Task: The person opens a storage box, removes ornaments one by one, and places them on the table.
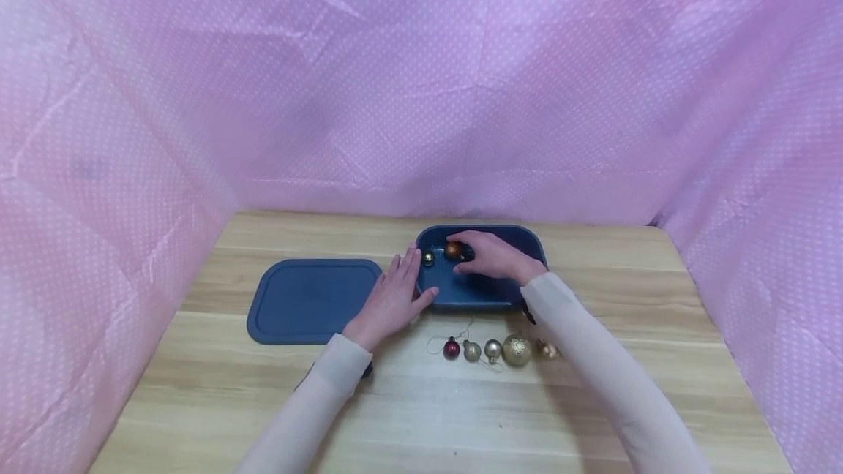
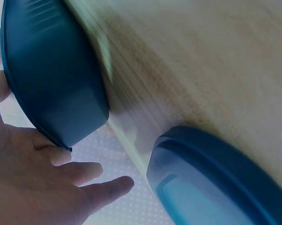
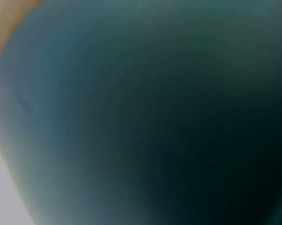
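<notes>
A dark blue tub [image 1: 476,300] stands on the wooden table [image 1: 421,415]. My right hand [image 1: 469,251] reaches into it and its fingers curl round an orange glitter bauble [image 1: 452,250]. A small dark-gold bauble [image 1: 429,258] lies on the tub floor beside it. My left hand [image 1: 407,280] lies with straight fingers against the tub's left wall, thumb at the front corner. The left wrist view shows that hand [image 2: 51,183] beside the tub's [image 2: 51,79] outer wall. In the right wrist view only the blurred blue inside of the tub [image 3: 145,117] shows.
The tub's blue lid [image 1: 312,300] lies flat to the left, also in the left wrist view as the lid [image 2: 216,183]. Several baubles lie in a row before the tub: a red one [image 1: 451,348], small silvery ones [image 1: 471,351], a larger gold one [image 1: 516,350]. Pink dotted cloth walls surround the table.
</notes>
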The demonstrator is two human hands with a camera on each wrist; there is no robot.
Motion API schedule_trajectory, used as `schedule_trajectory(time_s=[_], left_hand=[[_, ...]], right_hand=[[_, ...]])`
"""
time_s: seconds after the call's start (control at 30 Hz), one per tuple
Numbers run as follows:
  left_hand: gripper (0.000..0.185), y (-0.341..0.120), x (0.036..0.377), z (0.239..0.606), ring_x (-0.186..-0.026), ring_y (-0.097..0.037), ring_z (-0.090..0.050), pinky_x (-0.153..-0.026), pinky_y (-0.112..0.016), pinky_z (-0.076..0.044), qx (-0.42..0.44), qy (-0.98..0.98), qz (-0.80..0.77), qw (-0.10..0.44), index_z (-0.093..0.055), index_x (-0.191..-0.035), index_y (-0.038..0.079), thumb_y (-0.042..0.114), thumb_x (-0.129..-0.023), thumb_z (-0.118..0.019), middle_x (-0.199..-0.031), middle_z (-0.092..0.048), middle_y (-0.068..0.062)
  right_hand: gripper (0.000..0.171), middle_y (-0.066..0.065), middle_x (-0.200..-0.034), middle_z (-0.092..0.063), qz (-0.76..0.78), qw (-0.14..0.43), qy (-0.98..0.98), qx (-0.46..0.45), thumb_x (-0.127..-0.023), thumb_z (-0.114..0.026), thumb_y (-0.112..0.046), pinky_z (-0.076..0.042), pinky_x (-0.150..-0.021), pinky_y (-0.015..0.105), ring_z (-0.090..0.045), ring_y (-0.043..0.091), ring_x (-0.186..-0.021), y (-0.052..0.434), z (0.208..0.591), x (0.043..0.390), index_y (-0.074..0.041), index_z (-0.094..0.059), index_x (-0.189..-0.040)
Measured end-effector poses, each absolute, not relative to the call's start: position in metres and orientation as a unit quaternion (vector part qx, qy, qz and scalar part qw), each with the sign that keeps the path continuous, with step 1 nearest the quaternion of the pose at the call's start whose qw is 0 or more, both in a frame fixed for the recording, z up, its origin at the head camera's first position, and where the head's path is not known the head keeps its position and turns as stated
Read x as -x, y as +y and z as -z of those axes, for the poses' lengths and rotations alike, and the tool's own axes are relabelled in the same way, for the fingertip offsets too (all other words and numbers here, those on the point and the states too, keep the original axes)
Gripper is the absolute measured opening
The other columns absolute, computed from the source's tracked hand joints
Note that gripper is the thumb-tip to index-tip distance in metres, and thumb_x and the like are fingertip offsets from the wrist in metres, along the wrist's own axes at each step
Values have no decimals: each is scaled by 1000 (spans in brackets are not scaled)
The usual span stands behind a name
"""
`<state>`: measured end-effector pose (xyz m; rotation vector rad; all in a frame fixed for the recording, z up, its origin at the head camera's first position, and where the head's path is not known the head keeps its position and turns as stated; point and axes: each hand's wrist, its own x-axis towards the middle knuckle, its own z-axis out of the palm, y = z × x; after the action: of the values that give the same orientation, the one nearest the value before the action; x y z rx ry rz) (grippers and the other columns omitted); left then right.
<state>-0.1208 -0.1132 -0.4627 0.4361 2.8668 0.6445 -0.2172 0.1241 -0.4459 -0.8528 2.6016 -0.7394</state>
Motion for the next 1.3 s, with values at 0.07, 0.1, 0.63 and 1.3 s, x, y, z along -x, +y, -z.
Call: schedule_trajectory(time_s=[0.07,0.1,0.63,1.3], left_hand=[[86,-113,122,462,-158,-38,-12,-121,-63,-23,-146,962,-214,84,-9,-167,10,56,-106,-48,-174,-5,-6],[86,-112,122,462,-158,-38,-11,-121,-63,-23,-146,963,-210,85,-8,-167,10,57,-106,-47,-174,-4,-5],[85,-108,123,457,-158,-38,-11,-121,-63,-23,-151,960,-221,85,-10,-167,9,54,-106,-50,-174,-4,-5],[87,-112,122,463,-158,-38,-11,-121,-62,-22,-134,959,-234,93,-8,-167,11,54,-106,-51,-174,-3,-3]], right_hand=[[65,16,-153,-52,258,150,906,300,-93,-79,-24,-36,-118,49,-48,32,-142,124,446,217,-5,-53,-150],[64,15,-153,-53,256,149,906,302,-94,-79,-24,-36,-118,49,-48,32,-142,124,446,217,-5,-53,-150],[41,12,-141,-64,240,131,905,325,-100,-71,-17,-42,-114,49,-56,31,-135,128,454,210,-8,-66,-139],[46,8,-141,-65,290,44,904,311,-98,-74,-26,-44,-112,50,-58,29,-134,141,410,171,-11,-65,-141]])
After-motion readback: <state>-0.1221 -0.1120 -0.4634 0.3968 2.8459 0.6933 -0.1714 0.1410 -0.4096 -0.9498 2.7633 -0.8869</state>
